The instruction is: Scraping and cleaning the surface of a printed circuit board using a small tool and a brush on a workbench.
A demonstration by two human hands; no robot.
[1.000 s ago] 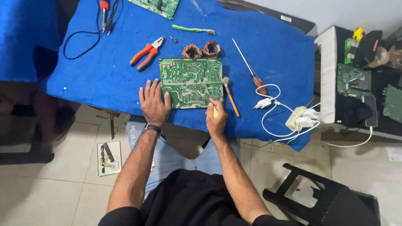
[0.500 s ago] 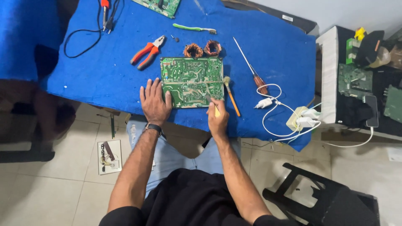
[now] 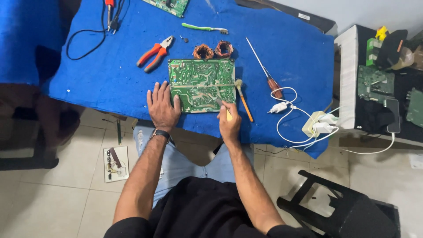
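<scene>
head view: green circuit board point(image 3: 202, 85) lies flat on the blue-covered counter point(image 3: 110, 75), near its front edge. left hand point(image 3: 162, 107) rests flat beside the board's left edge, fingers spread, grip wide and holding nothing. right hand point(image 3: 229, 124) has its grip closed around a thin yellow-handled tool point(image 3: 224, 108), tip on the board's lower right area. small brush point(image 3: 243, 98) lies just right of the board; red-handled pliers point(image 3: 154, 53) to its upper left.

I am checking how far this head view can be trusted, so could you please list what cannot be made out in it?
- Tool in the right hand: only a yellowish handle shows; the fingers hide its tip on the green circuit board.
- Second board at the top: cut off by the frame edge.
- Parts on the circuit board: too small to tell.
- Left hand: its palm covers the board's edge.
</scene>
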